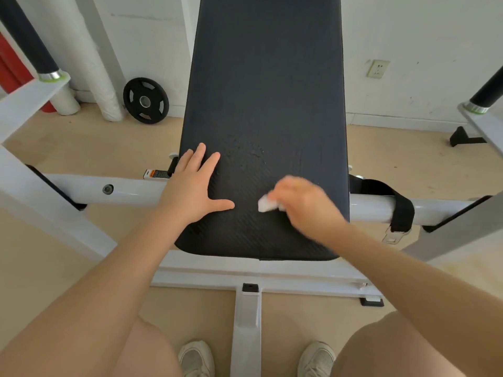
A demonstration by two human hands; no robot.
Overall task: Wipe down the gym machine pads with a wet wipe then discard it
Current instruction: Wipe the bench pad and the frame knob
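Weight plate of black rubber (146,100) leaned against the white wall at the left, near a white wrapped pipe (100,66). Further right, the left hand (190,186) lay flat and open, fingers spread, on the near left part of the long black textured bench pad (266,85). Wet streaks showed on the pad between the hands. The right hand (304,205), blurred, was closed around a crumpled white wet wipe (268,204), pressing it to the pad's near right part. A black strap (400,208) looped over the white steel frame tube (441,210) at the right.
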